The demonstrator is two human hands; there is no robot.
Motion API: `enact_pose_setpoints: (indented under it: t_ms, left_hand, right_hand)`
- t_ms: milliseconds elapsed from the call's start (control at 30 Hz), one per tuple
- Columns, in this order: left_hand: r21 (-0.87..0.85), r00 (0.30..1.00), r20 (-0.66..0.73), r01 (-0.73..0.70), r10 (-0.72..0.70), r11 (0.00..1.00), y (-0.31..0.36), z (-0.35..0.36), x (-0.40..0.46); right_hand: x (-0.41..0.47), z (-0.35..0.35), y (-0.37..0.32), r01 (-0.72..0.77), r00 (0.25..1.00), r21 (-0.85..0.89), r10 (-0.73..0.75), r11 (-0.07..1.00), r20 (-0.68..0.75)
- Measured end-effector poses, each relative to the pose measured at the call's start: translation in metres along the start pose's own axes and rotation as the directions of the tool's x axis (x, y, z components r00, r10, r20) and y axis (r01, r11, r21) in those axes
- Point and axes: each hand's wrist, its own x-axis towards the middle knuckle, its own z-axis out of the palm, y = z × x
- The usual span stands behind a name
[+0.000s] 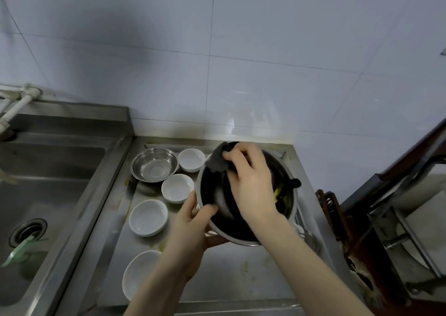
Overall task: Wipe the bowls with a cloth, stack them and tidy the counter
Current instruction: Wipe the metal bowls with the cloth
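Your left hand [190,221] grips the large round steel bowl's [243,233] rim; your right hand [251,183] presses a dark grey cloth [218,161] inside it, above the counter's [241,279] back edge.

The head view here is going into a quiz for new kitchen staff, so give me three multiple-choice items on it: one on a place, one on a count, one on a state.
1. Where does the small steel bowl stand?
A. In the sink
B. On the counter, at the far end of the row of white bowls
C. Inside the large bowl

2. How many white bowls stand on the counter left of the hands?
A. Two
B. Four
C. Six

3. What is the right hand doing?
A. Pressing a dark cloth into the large bowl
B. Resting flat on the counter
C. Turning the tap

Answers: 1 B, it stands beside the farthest white bowl. 2 B, four white bowls show in the row. 3 A, its fingers grip the cloth inside the large bowl, whose rim the left hand holds.
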Motion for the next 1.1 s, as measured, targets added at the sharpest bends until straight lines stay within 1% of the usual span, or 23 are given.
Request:
enact_pose_setpoints:
  t_ms: [33,100,167,200,267,333,367,400,433,467,533,600,667,733,800,833,867,900,967,1000,1033,1067,1100]
  left_hand:
    - [0.0,1.0,-0.021,-0.009,0.009,1.0,0.0,-0.001,-0.001]
    - [-0.014,0.997,-0.07,-0.045,0.044,0.999,0.002,-0.003,-0.003]
    - [-0.041,0.99,-0.106,-0.092,0.087,0.995,0.005,-0.004,-0.003]
    - [-0.046,0.987,-0.122,-0.111,0.105,0.993,0.005,-0.005,-0.004]
    - [-0.04,0.98,-0.15,-0.137,0.13,0.99,0.006,-0.006,-0.004]
    - [-0.028,0.975,-0.172,-0.145,0.138,0.989,0.004,-0.007,-0.003]
    - [-0.028,0.974,-0.18,-0.146,0.139,0.989,0.003,-0.007,-0.002]
    - [-0.04,0.971,-0.193,-0.151,0.141,0.988,0.002,-0.006,-0.001]
    - [-0.058,0.967,-0.211,-0.16,0.145,0.985,0.001,-0.006,-0.001]
    - [-0.074,0.961,-0.229,-0.174,0.153,0.982,0.001,-0.006,0.0]
    - [-0.085,0.953,-0.248,-0.2,0.174,0.976,0.003,-0.007,0.0]
    - [-0.077,0.958,-0.219,-0.206,0.185,0.976,0.004,-0.007,-0.001]
    - [-0.059,0.971,-0.167,-0.183,0.171,0.981,0.003,-0.006,-0.004]
    - [-0.043,0.979,-0.131,-0.161,0.154,0.986,0.001,-0.006,-0.006]
    - [-0.032,0.978,-0.12,-0.176,0.171,0.984,0.002,-0.007,-0.006]
    - [-0.029,0.973,-0.122,-0.2,0.196,0.979,0.002,-0.007,-0.006]
    - [-0.03,0.966,-0.132,-0.226,0.22,0.974,0.002,-0.007,-0.005]
    - [-0.037,0.96,-0.149,-0.245,0.237,0.969,0.002,-0.005,-0.003]
    - [-0.05,0.953,-0.171,-0.263,0.251,0.964,0.0,-0.003,0.001]
    - [-0.051,0.953,-0.171,-0.263,0.251,0.963,-0.002,-0.002,0.003]
    - [-0.043,0.955,-0.164,-0.259,0.249,0.965,-0.003,-0.003,0.004]
    - [-0.029,0.957,-0.154,-0.253,0.246,0.967,-0.005,-0.005,0.005]
    - [-0.009,0.96,-0.141,-0.245,0.242,0.969,-0.005,-0.007,0.005]
  right_hand:
    - [0.001,-0.001,0.004,0.001,1.0,-0.109,-0.002,0.994,-0.009]
    - [-0.002,-0.003,0.011,-0.05,0.998,-0.278,0.039,0.959,-0.046]
    - [-0.014,-0.005,0.014,-0.121,0.993,-0.343,0.108,0.931,-0.055]
    - [-0.023,-0.007,0.013,-0.145,0.989,-0.335,0.145,0.931,-0.027]
    - [-0.038,-0.014,0.01,-0.204,0.966,-0.235,0.234,0.95,0.105]
    - [-0.049,-0.021,0.012,-0.349,0.897,-0.008,0.336,0.937,0.288]
    - [-0.053,-0.024,0.013,-0.431,0.866,0.136,0.366,0.892,0.34]
    - [-0.056,-0.026,0.013,-0.471,0.866,0.249,0.389,0.846,0.315]
    - [-0.058,-0.028,0.012,-0.475,0.879,0.325,0.426,0.818,0.214]
    - [-0.06,-0.029,0.011,-0.453,0.884,0.362,0.462,0.814,0.069]
    - [-0.06,-0.033,0.007,-0.399,0.843,0.399,0.501,0.826,-0.194]
    - [-0.054,-0.035,0.009,-0.338,0.806,0.408,0.484,0.848,-0.34]
    - [-0.045,-0.035,0.017,-0.278,0.826,0.359,0.413,0.891,-0.384]
    - [-0.039,-0.033,0.024,-0.255,0.868,0.279,0.346,0.926,-0.355]
    - [-0.036,-0.032,0.029,-0.278,0.906,0.243,0.338,0.93,-0.257]
    - [-0.037,-0.032,0.029,-0.325,0.91,0.255,0.375,0.911,-0.18]
    - [-0.038,-0.03,0.027,-0.406,0.891,0.282,0.446,0.869,-0.091]
    - [-0.041,-0.029,0.022,-0.511,0.841,0.319,0.541,0.798,-0.005]
    - [-0.047,-0.021,0.012,-0.696,0.674,0.444,0.727,0.564,0.131]
    - [-0.049,-0.016,0.007,-0.74,0.595,0.502,0.783,0.447,0.18]
    - [-0.049,-0.011,0.004,-0.765,0.538,0.528,0.818,0.37,0.206]
    - [-0.048,-0.006,0.003,-0.78,0.505,0.524,0.838,0.341,0.206]
    - [-0.045,-0.002,0.006,-0.788,0.5,0.499,0.848,0.36,0.178]
